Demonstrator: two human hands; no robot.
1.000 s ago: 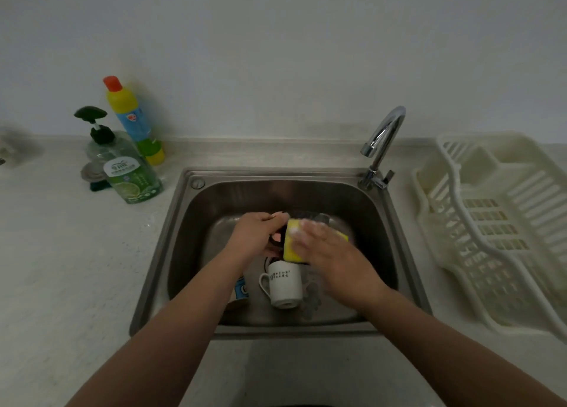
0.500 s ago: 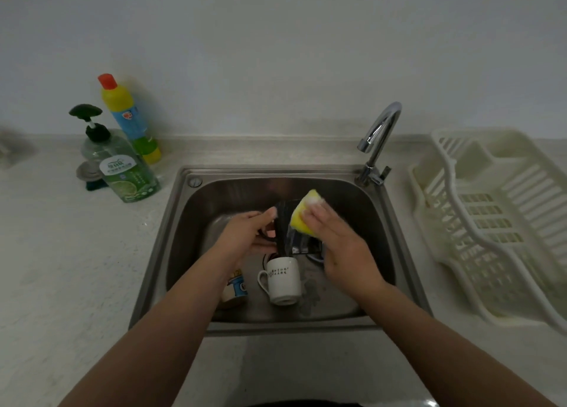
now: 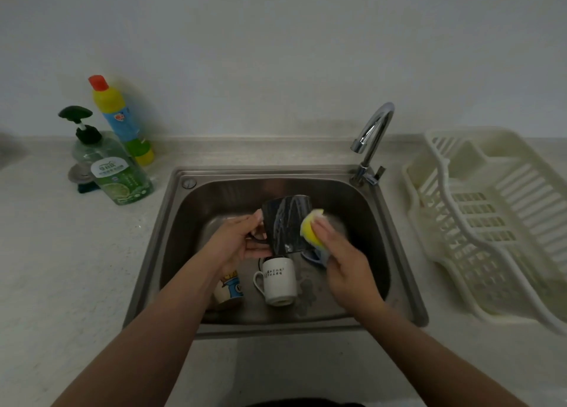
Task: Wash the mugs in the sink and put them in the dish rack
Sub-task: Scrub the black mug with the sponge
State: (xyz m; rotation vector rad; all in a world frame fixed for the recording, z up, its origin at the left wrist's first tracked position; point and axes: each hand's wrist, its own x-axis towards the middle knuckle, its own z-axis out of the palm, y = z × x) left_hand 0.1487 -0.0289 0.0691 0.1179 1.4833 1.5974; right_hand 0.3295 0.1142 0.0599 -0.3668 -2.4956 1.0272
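While gripping the black mug [image 3: 287,227] by its handle, left hand [image 3: 236,243] over the steel sink [image 3: 171,222], fingers curled round the handle loop, mug lifted clear of the basin floor and tipped with its mouth toward the back wall. Right hand [image 3: 343,255] closed around a yellow sponge [image 3: 310,229], fingers folded over it, sponge pressed against the right side of the black mug. Below the held mug, 2 more in the basin: a white mug [image 3: 279,281] with dark lettering, upside down, handle to the left, and a patterned mug [image 3: 228,288] with blue and yellow print, partly hidden under the left forearm. A blue object just beside the right hand, mostly covered, kind impossible to tell. Tap [image 3: 372,139] at the rear right corner of the sink. Cream dish rack [image 3: 478,222] on the counter to the right, no mugs in it. Left of the sink, a green soap dispenser [image 3: 115,167] and a tall yellow-and-blue bottle [image 3: 121,118] with a red cap behind it.
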